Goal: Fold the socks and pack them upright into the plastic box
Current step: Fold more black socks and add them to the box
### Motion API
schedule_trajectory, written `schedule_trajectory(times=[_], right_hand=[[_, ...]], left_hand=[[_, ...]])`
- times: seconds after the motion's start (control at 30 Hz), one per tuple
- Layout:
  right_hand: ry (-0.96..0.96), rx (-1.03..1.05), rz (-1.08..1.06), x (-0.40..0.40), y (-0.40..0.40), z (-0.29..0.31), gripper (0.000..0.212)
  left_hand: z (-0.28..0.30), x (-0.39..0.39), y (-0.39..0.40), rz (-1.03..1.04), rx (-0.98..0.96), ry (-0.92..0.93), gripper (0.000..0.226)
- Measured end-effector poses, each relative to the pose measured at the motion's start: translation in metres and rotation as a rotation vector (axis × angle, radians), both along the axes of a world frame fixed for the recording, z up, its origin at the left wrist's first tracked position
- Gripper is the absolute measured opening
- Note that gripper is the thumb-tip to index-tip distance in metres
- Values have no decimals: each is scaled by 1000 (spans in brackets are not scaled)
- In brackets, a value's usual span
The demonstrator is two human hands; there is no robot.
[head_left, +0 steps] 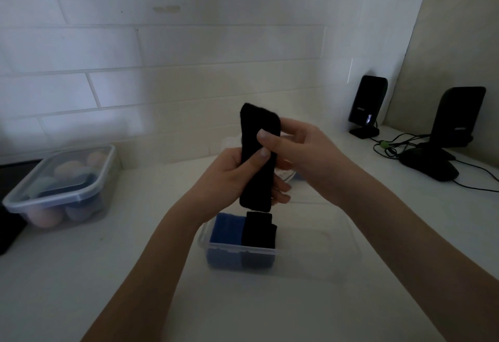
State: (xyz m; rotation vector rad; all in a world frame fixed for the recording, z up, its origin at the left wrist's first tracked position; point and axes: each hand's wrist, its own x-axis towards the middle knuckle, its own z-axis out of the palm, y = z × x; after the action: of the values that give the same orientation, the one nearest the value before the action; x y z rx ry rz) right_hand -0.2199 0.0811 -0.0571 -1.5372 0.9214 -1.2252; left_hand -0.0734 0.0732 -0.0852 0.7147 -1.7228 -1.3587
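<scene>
Holding a long black knitted sock (258,158) upright above the clear plastic box (237,250), the left hand (229,177) wraps its lower half while the right hand (299,150) pinches its middle with curled fingers (266,142). Soft, light and floppy, it likely needs gripping at the fold. One blue folded sock (226,227) and a black folded sock (259,231) stand inside.

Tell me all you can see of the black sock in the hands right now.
The black sock is a long, flat, fuzzy-looking strip of dark knit, held roughly upright in the air above the clear plastic box. The left hand grips its lower half; the right hand pinches its middle, thumb in front. Its rounded top end stands free.
</scene>
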Motion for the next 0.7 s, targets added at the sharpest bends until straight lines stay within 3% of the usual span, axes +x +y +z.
schedule_trajectory(times=[0.1, 0.2, 0.33, 0.4, 0.47, 0.57, 0.7], right_hand=[[-152, -43, -12, -5, -2, 4, 46], [-168, -56, 27, -9, -5, 5, 58], [-125, -133, 59, -10, -1, 9, 22], [-79, -170, 53, -11, -1, 9, 16], [25, -200, 57, -11, -3, 6, 16], [143, -245, 39, -9, -5, 0, 13], [321, -310, 2, -8, -5, -2, 15]], left_hand=[[-3, 0, -2, -70, 4, -39, 28], [-6, -3, -6, 3, -23, -13, 21], [-6, 1, -16, 273, -116, 73, 22], [-6, 5, -22, 377, -138, 147, 30], [-4, 5, -23, 383, -18, 278, 33], [0, 3, -18, 189, 306, 496, 25], [4, 11, -18, -6, 513, 671, 46]])
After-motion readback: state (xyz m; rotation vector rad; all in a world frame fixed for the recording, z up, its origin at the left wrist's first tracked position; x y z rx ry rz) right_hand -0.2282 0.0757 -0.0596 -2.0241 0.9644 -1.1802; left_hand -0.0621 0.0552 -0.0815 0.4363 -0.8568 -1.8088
